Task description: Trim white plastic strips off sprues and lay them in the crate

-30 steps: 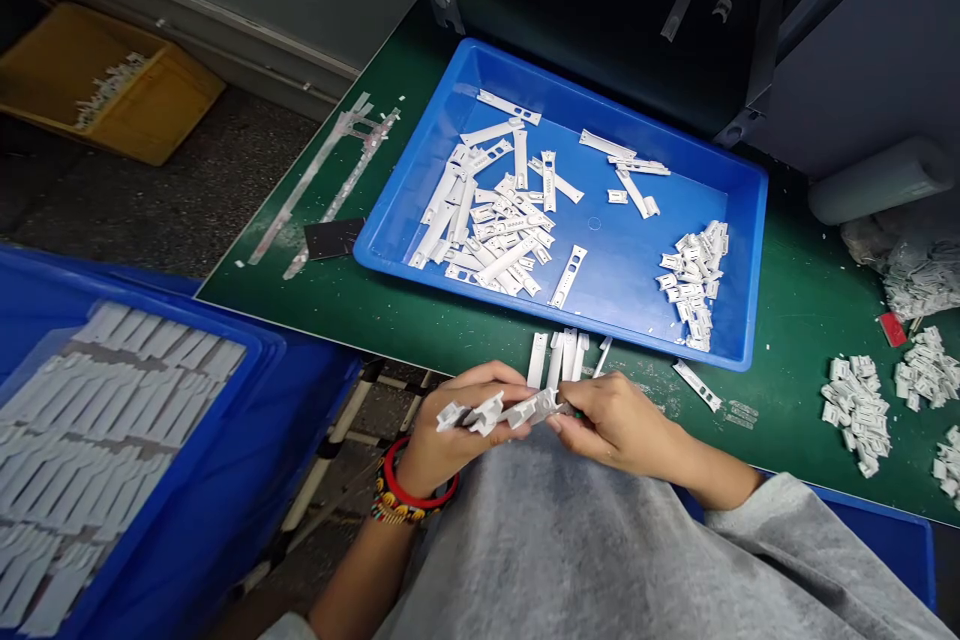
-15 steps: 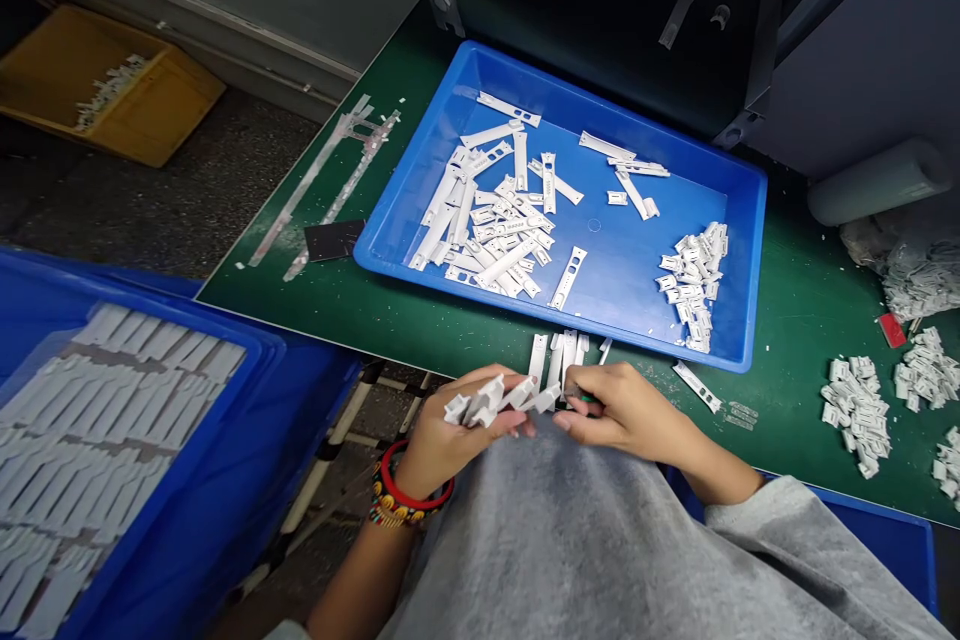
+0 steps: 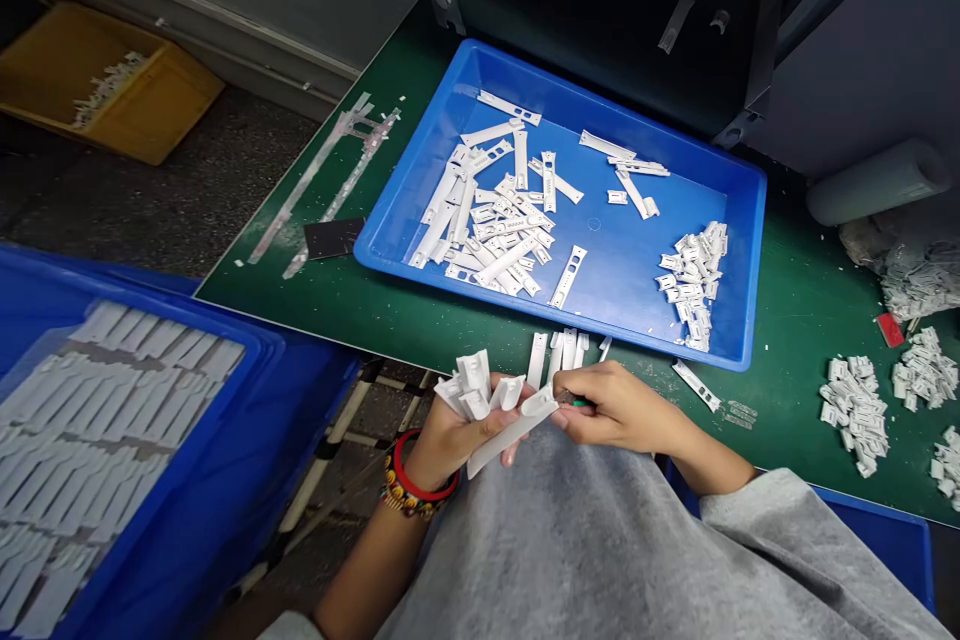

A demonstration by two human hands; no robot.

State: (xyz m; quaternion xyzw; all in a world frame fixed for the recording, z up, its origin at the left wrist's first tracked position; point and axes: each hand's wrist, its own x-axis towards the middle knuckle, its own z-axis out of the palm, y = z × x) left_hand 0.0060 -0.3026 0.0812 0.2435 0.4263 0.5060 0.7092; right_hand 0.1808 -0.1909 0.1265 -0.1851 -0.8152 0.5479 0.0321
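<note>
Before the blue plastic tray [image 3: 637, 320], our left hand [image 3: 450, 442] grasps white plastic strips [image 3: 474, 382], one now angled out towards the small green-and-dark object [image 3: 579, 403] our right hand [image 3: 622, 408] pinches.

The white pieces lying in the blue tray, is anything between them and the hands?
Yes. The tray's near rim stands between those pieces and both the left hand and right hand. Some white strips also lie on the green table, just before that rim.
</note>
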